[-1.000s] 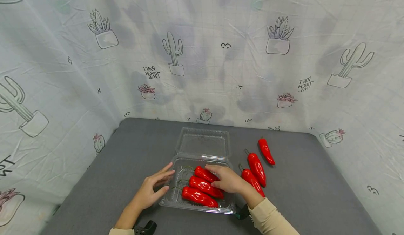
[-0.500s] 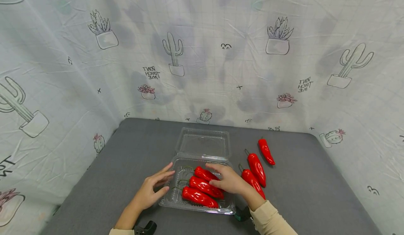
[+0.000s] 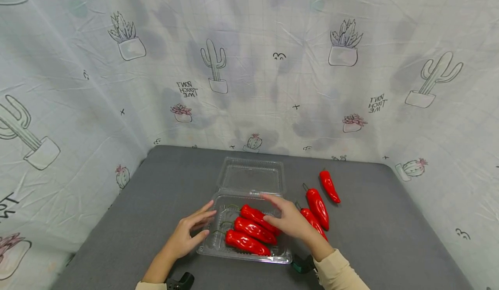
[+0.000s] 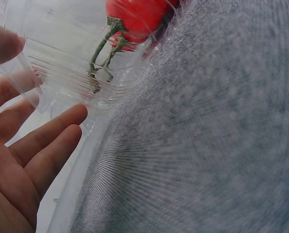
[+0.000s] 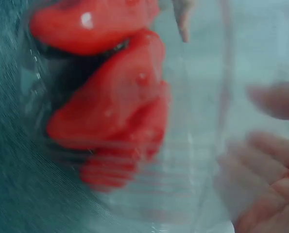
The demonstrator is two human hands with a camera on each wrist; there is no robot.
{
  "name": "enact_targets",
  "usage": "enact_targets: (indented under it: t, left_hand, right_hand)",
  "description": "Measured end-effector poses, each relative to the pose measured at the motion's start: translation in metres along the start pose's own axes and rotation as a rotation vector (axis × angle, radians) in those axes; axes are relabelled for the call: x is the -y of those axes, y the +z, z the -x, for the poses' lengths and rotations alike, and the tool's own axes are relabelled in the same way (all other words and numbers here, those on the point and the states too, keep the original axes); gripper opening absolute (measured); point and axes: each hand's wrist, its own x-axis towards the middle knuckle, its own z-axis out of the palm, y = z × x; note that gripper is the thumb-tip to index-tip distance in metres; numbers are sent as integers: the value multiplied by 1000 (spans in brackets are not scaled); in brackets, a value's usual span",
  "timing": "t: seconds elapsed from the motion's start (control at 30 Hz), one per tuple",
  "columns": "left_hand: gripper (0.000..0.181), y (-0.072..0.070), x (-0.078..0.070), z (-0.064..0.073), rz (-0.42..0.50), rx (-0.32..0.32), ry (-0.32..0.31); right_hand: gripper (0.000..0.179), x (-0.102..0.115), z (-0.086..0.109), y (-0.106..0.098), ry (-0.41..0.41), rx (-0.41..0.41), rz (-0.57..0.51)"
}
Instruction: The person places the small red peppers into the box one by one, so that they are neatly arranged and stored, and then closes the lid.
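Note:
Three glossy red peppers, front (image 3: 247, 243), middle (image 3: 255, 230) and back (image 3: 257, 217), lie side by side in a clear plastic clamshell box (image 3: 218, 253), stems to the left. My left hand (image 3: 183, 236) is at the box's left wall, fingers extended and thumb apart; the left wrist view shows its fingertips (image 4: 75, 112) right at the ribbed wall, near green stems (image 4: 98, 60). Over the box's right side, my right hand (image 3: 292, 220) holds nothing, thumb and fingers spread above the back pepper. It looks blurred in the right wrist view, beside the peppers (image 5: 110, 97).
The box's hinged lid (image 3: 251, 175) lies folded back on the grey table (image 3: 175, 173). To the right of the box are three more red peppers: far (image 3: 329, 187), middle (image 3: 317, 207) and near (image 3: 312, 221), the last partly behind my right forearm. A cactus-print curtain (image 3: 249, 65) surrounds the table.
My right hand has lifted off the back pepper and shifted slightly up and right, uncovering more of that pepper. My left hand has stayed in place.

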Motion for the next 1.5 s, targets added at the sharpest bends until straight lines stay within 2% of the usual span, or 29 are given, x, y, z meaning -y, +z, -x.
enact_targets:
  t: [0.27, 0.4, 0.57, 0.77, 1.0, 1.17, 1.33, 1.5]
  left_hand:
    - [50, -1, -3, 0, 12, -17, 10]
    - [48, -1, -2, 0, 34, -16, 21]
    - [48, 0, 3, 2, 31, -5, 24]
    - [48, -1, 4, 3, 32, 6, -14]
    - [49, -1, 1, 1, 29, -4, 11]
    - [49, -1, 2, 2, 22, -4, 20]
    - [49, -1, 5, 3, 35, 2, -13]
    - [48, -1, 5, 2, 29, 3, -8]
  right_hand:
    - [62, 11, 7, -23, 10, -71, 13]
    - [62, 12, 12, -37, 0, -121, 33]
    - [63, 6, 19, -56, 38, -191, 73]
    - [62, -7, 28, -84, 127, -241, 92]
    - [61, -27, 44, -110, 239, -275, 130]
    - [62, -47, 54, -119, 307, -284, 146]
    - [64, -66, 57, -123, 326, -287, 138]
    - [63, -84, 57, -123, 354, -281, 121]
